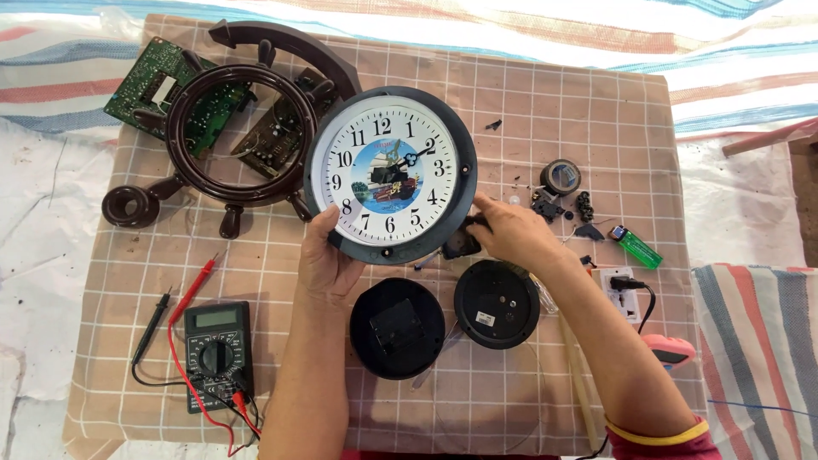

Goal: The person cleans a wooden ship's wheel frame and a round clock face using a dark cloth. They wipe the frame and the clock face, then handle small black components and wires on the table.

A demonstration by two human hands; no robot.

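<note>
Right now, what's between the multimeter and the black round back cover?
The left forearm crosses that stretch of checked cloth; nothing else between multimeter and round back cover, head view.

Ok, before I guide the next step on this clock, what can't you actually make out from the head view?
- Back of the round clock: faces away from the camera.
- Right hand: its fingertips go behind the clock rim, so the small black part they touch is half hidden.
- Left hand: fingers behind the clock are hidden.
- Multimeter: display and dial setting too small.
- Pink object: partly hidden by the right forearm.
</note>
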